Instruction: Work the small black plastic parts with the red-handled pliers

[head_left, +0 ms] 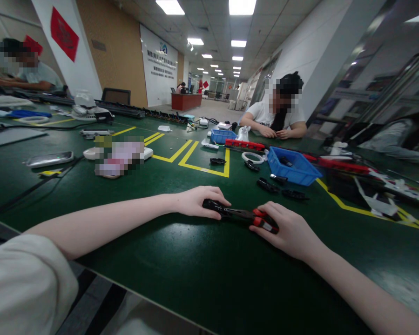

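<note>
My left hand (197, 201) is closed round a glossy black plastic part (213, 205), low over the green table near its front. In my right hand (289, 227) are red-and-black handled pliers (265, 223), gripped by the handles. Their dark jaws point left and meet the right end of the black part. Whether the jaws are clamped on it I cannot tell. Beyond my right hand lie several similar black parts, among them one long piece (267, 185) and another (294, 194).
A blue bin (293, 166) with black pieces inside stands at the right, beside a white tape ring (253, 158). Farther back is a smaller blue bin (223, 136). A phone (120, 158) and a silver device (50, 159) lie left. A co-worker (279, 107) sits across the table.
</note>
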`<state>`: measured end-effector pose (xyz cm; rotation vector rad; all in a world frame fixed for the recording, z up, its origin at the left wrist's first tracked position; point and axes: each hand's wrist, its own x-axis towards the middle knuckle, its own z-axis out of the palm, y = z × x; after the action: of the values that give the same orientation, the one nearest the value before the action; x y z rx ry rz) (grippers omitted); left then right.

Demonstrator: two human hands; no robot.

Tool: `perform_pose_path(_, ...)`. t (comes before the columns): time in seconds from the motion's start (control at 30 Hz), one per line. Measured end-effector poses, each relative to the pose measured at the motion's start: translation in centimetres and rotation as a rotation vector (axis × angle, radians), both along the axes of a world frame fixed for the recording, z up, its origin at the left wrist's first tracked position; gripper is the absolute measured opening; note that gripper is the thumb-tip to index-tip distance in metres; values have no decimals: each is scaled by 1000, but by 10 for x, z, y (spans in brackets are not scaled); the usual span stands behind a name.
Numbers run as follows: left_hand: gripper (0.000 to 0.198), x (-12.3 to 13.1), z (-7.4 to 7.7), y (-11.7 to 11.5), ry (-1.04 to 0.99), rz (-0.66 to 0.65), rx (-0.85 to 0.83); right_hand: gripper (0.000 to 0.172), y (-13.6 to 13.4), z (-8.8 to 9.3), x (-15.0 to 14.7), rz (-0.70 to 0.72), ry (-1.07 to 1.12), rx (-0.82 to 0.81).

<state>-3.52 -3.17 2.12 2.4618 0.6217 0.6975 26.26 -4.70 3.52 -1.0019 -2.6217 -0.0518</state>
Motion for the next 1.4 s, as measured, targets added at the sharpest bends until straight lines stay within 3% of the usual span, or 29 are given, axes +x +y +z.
perform_pose_path(0.1,48,2,-1,0,52,44,52,31,0,0,0,-7,-2,6)
perform_pose_path(0.33,40,4,-6,1,109,44,136,34,1,-1,0,-27,-19,14)
perform_pose_path(0.8,53,14,-4,-13,55,52,55,32,1,-4,0,52,-5,101)
perform_pose_path(1.13,56,15,0,-18,235,126,218,26,-1,-5,2,61,-6,211)
perform_pose_path(1.27,48,16,1,-17,289,137,285,32,0,-6,2,70,-11,211)
perform_pose_path(1.4,44,17,1,-15,311,114,259,27,0,-6,0,56,-33,208)
